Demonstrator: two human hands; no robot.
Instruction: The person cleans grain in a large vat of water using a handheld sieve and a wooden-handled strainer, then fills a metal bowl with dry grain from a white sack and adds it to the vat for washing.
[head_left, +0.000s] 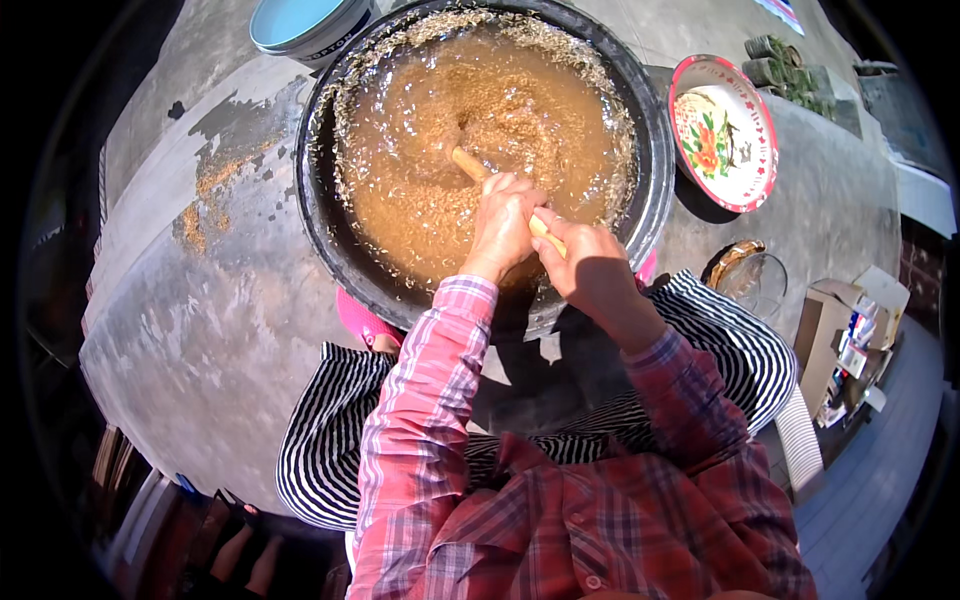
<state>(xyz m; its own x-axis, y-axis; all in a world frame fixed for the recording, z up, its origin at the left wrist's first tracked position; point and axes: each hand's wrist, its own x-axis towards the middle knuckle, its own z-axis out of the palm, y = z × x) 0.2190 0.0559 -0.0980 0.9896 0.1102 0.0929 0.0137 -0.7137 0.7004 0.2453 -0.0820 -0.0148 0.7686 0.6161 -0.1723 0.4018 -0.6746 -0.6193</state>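
Observation:
Both hands grip one wooden stick (469, 163) over a large round black tub (309, 214). My left hand (506, 217) is wrapped around it farther down, and my right hand (589, 259) holds it near its upper end. The stick slants down into murky brown water (420, 82), where its lower end is hidden. Grain (435, 232), apparently unhusked, swirls in the water. Pale floating husks (341, 112) gather along the tub's inner wall, thickest at the far side.
A pail (296, 26) with pale blue inside stands beyond the tub's left. Right of it is a red-rimmed floral enamel basin (757, 105). Spilled grain (193, 229) lies on wet concrete (225, 330). A clear round bowl (750, 285) and an open cardboard box (821, 319) are at right.

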